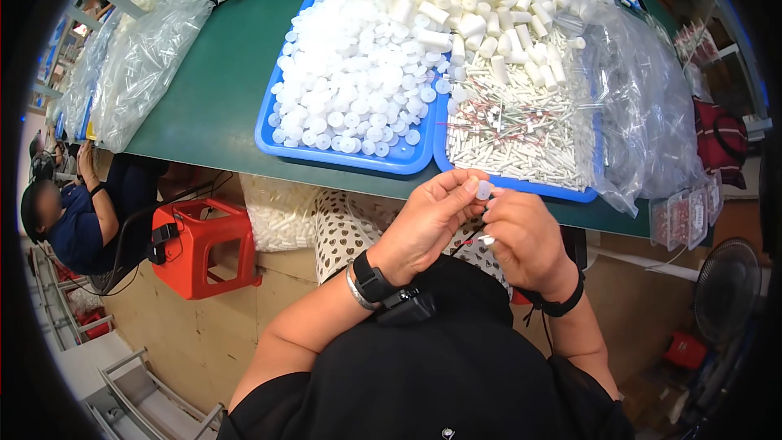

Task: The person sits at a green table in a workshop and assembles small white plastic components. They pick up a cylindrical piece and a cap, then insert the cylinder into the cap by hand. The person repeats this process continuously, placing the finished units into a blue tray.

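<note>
From the head view I am seeing both hands meeting just below the near rim of the right tray (570,193), which I am taking as my landmark. The left hand (428,220) is pinching a small white cap (484,189) between thumb and fingertips, its fingers closed on it. The right hand (525,238) is curling in against the left, touching it, and a slim white piece (487,239) is showing at its fingers; I cannot tell how firmly it is gripping that piece. The cap is hovering right at the tray's front edge, over the lap rather than over the table (212,98). Inside the right tray, thin white tubes (513,134) are lying in a heap, with thicker white cylinders (489,24) spilling in from a clear bag (643,106) at its far side. Just left of that tray, touching it, a second blue tray (342,156) is holding a mound of round white caps (358,81). Well left of the trays, another clear bag (142,65) is resting on the table. Below the table's left part, a red stool (199,244) is standing, and a seated person (77,228) is showing beyond it.
</note>
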`<action>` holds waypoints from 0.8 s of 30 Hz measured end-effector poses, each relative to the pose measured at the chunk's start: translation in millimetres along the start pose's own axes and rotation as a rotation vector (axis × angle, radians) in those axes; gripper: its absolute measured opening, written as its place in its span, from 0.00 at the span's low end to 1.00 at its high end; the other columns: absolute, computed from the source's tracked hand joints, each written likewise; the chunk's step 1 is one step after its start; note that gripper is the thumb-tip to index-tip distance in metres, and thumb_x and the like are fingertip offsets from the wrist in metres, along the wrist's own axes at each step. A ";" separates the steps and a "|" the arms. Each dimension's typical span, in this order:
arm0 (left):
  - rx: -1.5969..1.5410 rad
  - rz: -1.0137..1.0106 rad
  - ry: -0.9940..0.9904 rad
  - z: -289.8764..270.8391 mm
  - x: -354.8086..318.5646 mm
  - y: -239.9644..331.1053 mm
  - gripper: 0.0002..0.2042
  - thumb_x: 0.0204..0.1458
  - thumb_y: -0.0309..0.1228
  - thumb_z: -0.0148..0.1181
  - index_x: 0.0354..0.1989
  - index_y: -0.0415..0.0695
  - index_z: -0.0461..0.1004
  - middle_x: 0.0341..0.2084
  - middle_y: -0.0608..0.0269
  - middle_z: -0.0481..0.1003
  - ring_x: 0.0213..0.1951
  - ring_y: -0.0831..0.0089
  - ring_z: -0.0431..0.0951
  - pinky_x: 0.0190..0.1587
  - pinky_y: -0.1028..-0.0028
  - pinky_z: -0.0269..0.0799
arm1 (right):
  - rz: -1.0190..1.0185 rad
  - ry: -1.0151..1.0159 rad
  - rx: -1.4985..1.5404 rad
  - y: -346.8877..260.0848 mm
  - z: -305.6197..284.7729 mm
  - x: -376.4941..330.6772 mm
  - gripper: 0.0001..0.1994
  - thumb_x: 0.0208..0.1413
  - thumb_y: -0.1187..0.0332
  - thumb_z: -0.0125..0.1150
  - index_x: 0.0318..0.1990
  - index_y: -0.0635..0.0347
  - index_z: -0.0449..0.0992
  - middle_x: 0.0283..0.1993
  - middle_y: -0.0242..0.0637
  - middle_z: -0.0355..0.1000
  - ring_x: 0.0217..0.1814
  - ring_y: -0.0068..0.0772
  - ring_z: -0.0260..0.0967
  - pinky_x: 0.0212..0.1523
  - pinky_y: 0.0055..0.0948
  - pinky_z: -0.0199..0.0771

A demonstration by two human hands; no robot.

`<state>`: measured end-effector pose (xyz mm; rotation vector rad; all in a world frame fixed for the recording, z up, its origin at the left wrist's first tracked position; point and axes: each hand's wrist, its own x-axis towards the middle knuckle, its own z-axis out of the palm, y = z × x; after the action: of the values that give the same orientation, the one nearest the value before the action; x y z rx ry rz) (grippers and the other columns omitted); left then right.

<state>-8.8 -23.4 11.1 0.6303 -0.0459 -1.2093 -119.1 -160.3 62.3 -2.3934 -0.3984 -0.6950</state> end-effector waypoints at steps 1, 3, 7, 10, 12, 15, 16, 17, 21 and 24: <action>0.003 -0.005 -0.007 1.8 -1.5 2.5 0.12 0.64 0.33 0.54 0.49 0.38 0.72 0.41 0.62 0.77 0.42 0.76 0.76 0.48 0.75 0.73 | -0.007 -0.011 -0.013 -0.8 1.3 0.0 0.14 0.43 0.80 0.66 0.38 0.64 0.71 0.39 0.41 0.71 0.44 0.48 0.73 0.45 0.39 0.77; 0.007 -0.013 -0.014 3.5 -3.0 4.6 0.12 0.64 0.33 0.54 0.49 0.38 0.72 0.40 0.62 0.77 0.42 0.76 0.76 0.48 0.75 0.72 | -0.023 -0.034 -0.038 -1.3 3.7 -0.4 0.14 0.42 0.81 0.66 0.38 0.64 0.72 0.40 0.42 0.70 0.46 0.48 0.73 0.47 0.39 0.78; 0.016 -0.017 0.007 4.0 -4.1 4.9 0.12 0.64 0.33 0.54 0.49 0.38 0.72 0.40 0.62 0.77 0.42 0.76 0.76 0.49 0.75 0.72 | -0.049 -0.037 -0.071 -0.5 7.0 -3.1 0.14 0.41 0.80 0.67 0.37 0.64 0.72 0.40 0.41 0.70 0.46 0.47 0.74 0.45 0.38 0.79; 0.019 -0.005 0.014 1.5 -3.1 2.5 0.12 0.64 0.33 0.54 0.49 0.38 0.72 0.41 0.62 0.77 0.42 0.76 0.76 0.50 0.75 0.72 | -0.050 -0.059 -0.094 -1.3 7.8 -4.8 0.14 0.41 0.80 0.67 0.37 0.64 0.72 0.40 0.41 0.71 0.45 0.47 0.74 0.45 0.38 0.79; 0.032 0.007 0.032 1.5 -2.3 2.1 0.12 0.64 0.33 0.54 0.49 0.38 0.72 0.41 0.62 0.77 0.43 0.76 0.76 0.50 0.74 0.72 | -0.027 -0.085 -0.105 -2.1 5.8 -7.7 0.13 0.42 0.79 0.66 0.37 0.64 0.72 0.41 0.41 0.71 0.45 0.46 0.74 0.45 0.39 0.79; 0.051 0.013 0.059 3.2 -1.6 2.3 0.12 0.64 0.33 0.54 0.49 0.38 0.73 0.41 0.62 0.77 0.43 0.76 0.76 0.50 0.75 0.72 | 0.031 -0.059 -0.083 -2.7 3.1 -13.0 0.13 0.42 0.80 0.65 0.38 0.64 0.72 0.41 0.41 0.71 0.45 0.47 0.74 0.46 0.40 0.79; 0.042 0.007 0.047 2.0 -1.3 1.0 0.12 0.64 0.33 0.54 0.49 0.38 0.72 0.41 0.62 0.77 0.43 0.76 0.76 0.50 0.75 0.72 | 0.007 -0.037 -0.089 -2.5 3.5 -11.7 0.13 0.42 0.80 0.65 0.38 0.64 0.72 0.41 0.41 0.71 0.45 0.47 0.74 0.47 0.39 0.79; 0.033 0.002 0.034 1.3 -1.0 0.2 0.12 0.64 0.33 0.54 0.49 0.39 0.72 0.41 0.62 0.77 0.43 0.76 0.76 0.50 0.75 0.72 | -0.016 -0.015 -0.095 -2.0 4.6 -8.9 0.13 0.42 0.80 0.65 0.38 0.64 0.72 0.41 0.41 0.71 0.46 0.47 0.75 0.47 0.39 0.79; 0.007 -0.037 -0.007 3.3 -2.8 3.3 0.12 0.64 0.33 0.55 0.49 0.38 0.72 0.40 0.63 0.77 0.43 0.76 0.76 0.50 0.75 0.71 | -0.048 -0.014 -0.115 1.0 9.5 -6.5 0.13 0.42 0.80 0.65 0.38 0.64 0.72 0.41 0.40 0.71 0.46 0.47 0.75 0.48 0.39 0.79; 0.009 -0.035 -0.005 1.4 -3.0 2.4 0.12 0.64 0.33 0.55 0.49 0.39 0.73 0.40 0.63 0.77 0.43 0.76 0.76 0.50 0.75 0.72 | -0.042 -0.030 -0.122 1.2 8.9 -8.4 0.13 0.42 0.80 0.65 0.38 0.64 0.72 0.41 0.40 0.71 0.48 0.47 0.75 0.48 0.38 0.79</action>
<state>-8.3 -20.8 14.3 0.6378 -0.0449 -1.2455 -122.1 -156.5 50.9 -2.5194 -0.4312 -0.7222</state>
